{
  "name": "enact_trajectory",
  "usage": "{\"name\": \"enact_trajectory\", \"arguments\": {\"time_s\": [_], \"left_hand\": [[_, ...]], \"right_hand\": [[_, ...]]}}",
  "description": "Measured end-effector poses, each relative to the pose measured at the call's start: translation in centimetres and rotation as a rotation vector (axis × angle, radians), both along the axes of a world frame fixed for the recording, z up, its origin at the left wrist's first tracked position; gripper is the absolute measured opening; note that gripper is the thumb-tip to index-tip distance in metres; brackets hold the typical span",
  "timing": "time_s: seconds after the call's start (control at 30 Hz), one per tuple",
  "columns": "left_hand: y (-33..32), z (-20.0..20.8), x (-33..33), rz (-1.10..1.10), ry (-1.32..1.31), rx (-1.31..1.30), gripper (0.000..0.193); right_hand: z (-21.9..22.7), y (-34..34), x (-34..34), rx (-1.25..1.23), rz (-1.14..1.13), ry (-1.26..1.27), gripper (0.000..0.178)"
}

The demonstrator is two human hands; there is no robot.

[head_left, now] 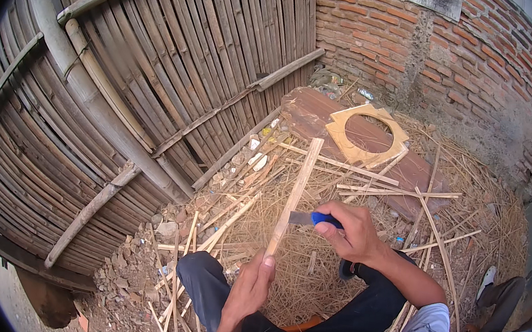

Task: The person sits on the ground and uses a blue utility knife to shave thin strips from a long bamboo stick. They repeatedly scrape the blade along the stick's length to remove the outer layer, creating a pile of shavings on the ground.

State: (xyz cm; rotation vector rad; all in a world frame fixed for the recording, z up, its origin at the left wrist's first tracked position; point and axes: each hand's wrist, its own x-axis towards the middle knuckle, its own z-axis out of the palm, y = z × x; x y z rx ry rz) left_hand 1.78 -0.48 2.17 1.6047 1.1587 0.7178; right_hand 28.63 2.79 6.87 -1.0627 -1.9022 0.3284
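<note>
My left hand [251, 285] is closed around the lower end of a long pale bamboo strip [302, 180], which slants up and away from me between my knees. In my closed right hand [353, 234] is a knife [325, 220] with a blue handle. Its short flat blade points left and meets the strip's right edge about halfway along. Fine straw-like shavings [295, 287] cover the ground below the strip.
A brown board [305, 111] lies ahead, bearing a yellowish panel with a round hole [339, 118]. Loose bamboo strips [443, 252] are scattered around. A bamboo fence [227, 50] stands left, a brick wall [373, 34] behind. Another person's leg [499, 297] shows at right.
</note>
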Motion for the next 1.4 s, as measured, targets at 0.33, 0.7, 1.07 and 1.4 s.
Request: {"name": "enact_trajectory", "arguments": {"time_s": [0.33, 0.7, 1.07, 1.4], "left_hand": [[0.4, 2.0, 1.2, -0.082, -0.075, -0.015, 0.054], [0.1, 0.6, 2.4, 0.03, -0.031, 0.027, 0.053], [-0.5, 2.4, 0.9, 0.01, 0.096, 0.107, 0.044], [-1.7, 1.2, -0.8, 0.026, 0.078, 0.138, 0.052]], "right_hand": [[-0.8, -1.0, -2.3, 0.217, -0.008, -0.251, 0.03], [-1.0, -0.5, -2.2, 0.209, -0.06, -0.3, 0.035], [0.0, -1.0, -2.6, 0.336, -0.106, -0.414, 0.031], [2.7, 1.4, -0.1, 0.372, -0.394, -0.292, 0.027]]}}
